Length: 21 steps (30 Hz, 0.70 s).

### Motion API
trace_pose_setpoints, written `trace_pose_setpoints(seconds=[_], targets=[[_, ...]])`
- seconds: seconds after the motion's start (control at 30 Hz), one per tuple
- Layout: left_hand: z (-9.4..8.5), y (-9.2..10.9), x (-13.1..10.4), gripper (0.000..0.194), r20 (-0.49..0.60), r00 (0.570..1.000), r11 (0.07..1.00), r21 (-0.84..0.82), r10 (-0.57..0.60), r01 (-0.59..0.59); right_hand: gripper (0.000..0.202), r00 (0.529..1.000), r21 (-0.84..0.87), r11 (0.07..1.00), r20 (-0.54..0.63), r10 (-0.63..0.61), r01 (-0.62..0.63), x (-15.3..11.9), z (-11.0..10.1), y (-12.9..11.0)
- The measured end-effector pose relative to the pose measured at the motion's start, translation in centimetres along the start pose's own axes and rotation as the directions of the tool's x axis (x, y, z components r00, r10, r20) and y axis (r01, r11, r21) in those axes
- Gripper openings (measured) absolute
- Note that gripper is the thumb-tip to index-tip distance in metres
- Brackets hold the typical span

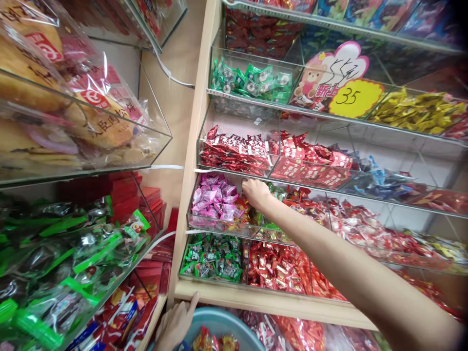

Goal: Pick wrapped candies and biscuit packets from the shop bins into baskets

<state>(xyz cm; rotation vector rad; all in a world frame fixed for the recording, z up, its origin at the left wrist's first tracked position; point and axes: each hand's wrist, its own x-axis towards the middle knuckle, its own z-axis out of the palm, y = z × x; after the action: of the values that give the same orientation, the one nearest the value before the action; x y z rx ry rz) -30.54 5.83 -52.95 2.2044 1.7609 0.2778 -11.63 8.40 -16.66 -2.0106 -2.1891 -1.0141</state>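
1. Two hands show: the right hand (256, 192) reaches up into a clear shelf bin (219, 225), its fingers curled down among the wrapped sweets; whether they are pinched on a piece or loose I cannot tell, since the fingertips are buried.
2. Just left of that hand lie the pink candies (215, 199), heaped in the same bin; under the wrist sit mixed red and green pieces.
3. The left hand (175, 324) is low at the bottom edge, fingers together and bent around the rim of a blue basin (226, 324), with the index finger resting up against the wooden shelf edge (263, 301).
4. Inside the basin lie a few wrapped sweets (214, 341).
5. Above the right hand, a bin holds red packets (234, 153); higher still are green packets (252, 80) and a yellow price sign (353, 97) reading 35.
6. Below the pink bin are green-and-black sweets (214, 256) beside shiny red ones (274, 265).
7. Far left, separate shelves hold bagged pastries (66, 107) and green-sealed packs (62, 248).
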Motion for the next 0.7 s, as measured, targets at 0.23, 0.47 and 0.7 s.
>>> trace_pose_setpoints(seconds=[0.23, 0.47, 0.7], targets=[[0.2, -0.1, 0.0, 0.051, 0.003, 1.000, 0.998, 0.056, 0.025, -0.025, 0.027, 0.967, -0.094, 0.992, -0.248, 0.061, -0.087, -1.5, 1.9, -0.5], [-0.3, 0.3, -0.3, 0.051, -0.005, 1.000, 1.000, 0.017, -0.024, 0.024, 0.027, 0.950, -0.178, 0.980, -0.311, 0.033, -0.092, -3.6, 1.8, 0.0], [-0.7, 0.5, -0.3, 0.058, 0.009, 0.997, 0.992, -0.101, -0.076, 0.076, 0.026, 0.942, -0.182, 0.973, -0.325, 0.079, -0.144, -4.6, -0.3, 0.1]])
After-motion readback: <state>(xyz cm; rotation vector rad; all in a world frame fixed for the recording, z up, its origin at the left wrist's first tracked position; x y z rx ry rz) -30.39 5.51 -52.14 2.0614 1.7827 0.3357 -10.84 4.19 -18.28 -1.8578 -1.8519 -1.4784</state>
